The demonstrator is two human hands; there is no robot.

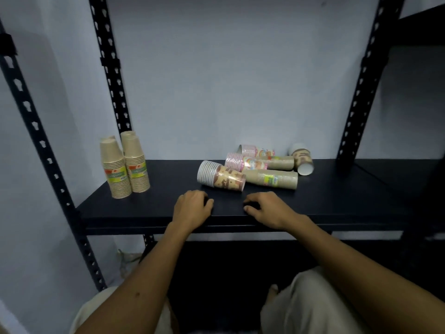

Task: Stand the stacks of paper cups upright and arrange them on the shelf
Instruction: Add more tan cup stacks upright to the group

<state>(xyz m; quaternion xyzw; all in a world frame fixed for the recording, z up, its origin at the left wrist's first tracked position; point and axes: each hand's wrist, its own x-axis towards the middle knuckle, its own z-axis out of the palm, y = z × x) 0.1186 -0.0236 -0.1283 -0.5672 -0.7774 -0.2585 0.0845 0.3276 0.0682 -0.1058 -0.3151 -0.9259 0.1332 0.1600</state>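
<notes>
Two brown cup stacks (125, 165) with green and yellow labels stand upright, rims down, at the left of the dark shelf (337, 201). Several stacks lie on their sides in the middle: a brown-printed stack (220, 176) nearest me, a plain brown stack (272, 179) to its right, two pink-rimmed stacks (245, 161) behind, and a short white-mouthed stack (302, 160) at the right. My left hand (192, 207) and my right hand (265, 208) rest on the shelf's front edge, fingers curled, holding nothing, just short of the lying stacks.
Black perforated uprights (109, 68) frame the shelf at left and right (366, 75), with a pale wall behind. Another dark shelf unit (419, 92) stands at the right. My knees in light trousers (301, 307) are below the shelf.
</notes>
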